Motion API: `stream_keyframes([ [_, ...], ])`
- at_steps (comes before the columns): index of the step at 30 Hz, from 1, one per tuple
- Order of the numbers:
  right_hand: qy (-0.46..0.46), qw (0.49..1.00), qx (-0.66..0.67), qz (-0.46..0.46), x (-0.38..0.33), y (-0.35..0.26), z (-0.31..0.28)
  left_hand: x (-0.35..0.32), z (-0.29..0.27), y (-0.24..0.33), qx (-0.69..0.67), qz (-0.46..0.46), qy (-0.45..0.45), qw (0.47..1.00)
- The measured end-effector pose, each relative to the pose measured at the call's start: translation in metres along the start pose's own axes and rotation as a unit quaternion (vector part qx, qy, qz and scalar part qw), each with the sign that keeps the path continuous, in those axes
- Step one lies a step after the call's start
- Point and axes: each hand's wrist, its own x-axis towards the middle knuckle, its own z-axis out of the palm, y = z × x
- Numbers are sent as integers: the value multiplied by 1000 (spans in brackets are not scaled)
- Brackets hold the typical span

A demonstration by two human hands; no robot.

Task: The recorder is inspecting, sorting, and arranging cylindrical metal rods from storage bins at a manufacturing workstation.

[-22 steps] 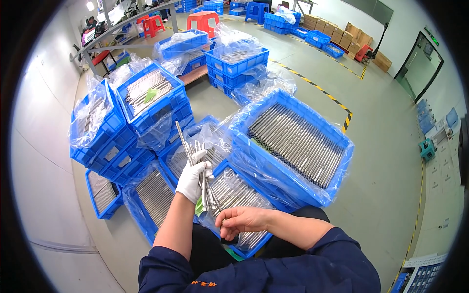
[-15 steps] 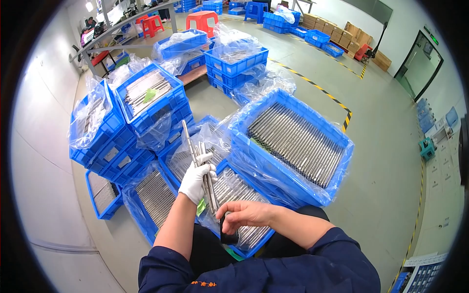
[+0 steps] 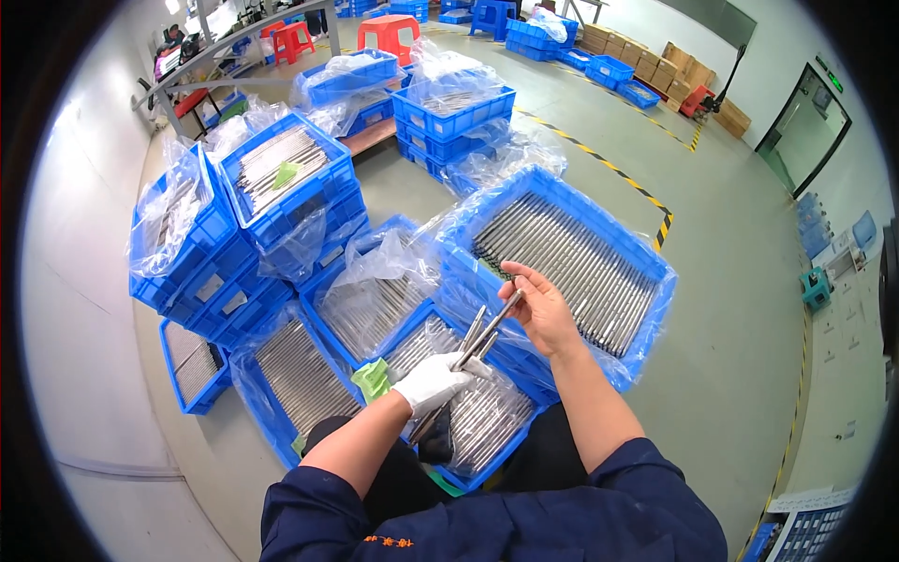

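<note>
My left hand (image 3: 433,384), in a white glove, is closed around several slim metal rods (image 3: 485,334) that slant up to the right. With bare fingers, my right hand (image 3: 545,314) pinches the upper end of one of these rods. Below my hands is a blue crate lined with clear plastic, holding rows of similar rods (image 3: 489,423). A black object (image 3: 434,442) lies by its near left side, under the lower rod ends; its kind cannot be made out. Just beyond my right hand, a higher blue crate (image 3: 456,239) holds a neat row of rods.
More rod-filled crates (image 3: 298,379) stand at the left, with stacked crates (image 3: 267,248) behind them. Green material (image 3: 372,379) lies beside my left wrist. Loose plastic film (image 3: 384,258) drapes over crates. Farther back are a red stool (image 3: 388,36) and yellow-black floor tape (image 3: 618,173).
My left hand has moved down and right, and the rods now lean right instead of left. My right hand has risen from the black object to the upper end of a rod.
</note>
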Motion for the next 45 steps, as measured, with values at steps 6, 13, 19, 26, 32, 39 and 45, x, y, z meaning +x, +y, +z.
stream_keyframes([
  [6,-54,999,-2,2,-4,-10,4,-2,-4,1,5,24,3,1000],
  [13,76,871,-419,-244,-11,9,20,0,-1,1,19,28,19,999],
  [19,143,802,-483,-320,-14,17,28,4,4,-9,23,26,33,999],
  [26,123,722,-575,-364,-8,17,18,5,8,-9,9,3,39,999],
  [32,71,952,-271,-124,-9,10,13,9,5,-6,20,20,49,998],
  [39,-61,987,36,141,-1,8,3,1,-7,-6,141,24,68,987],
  [45,-45,984,-68,159,-12,21,15,9,-5,-2,67,6,55,996],
])
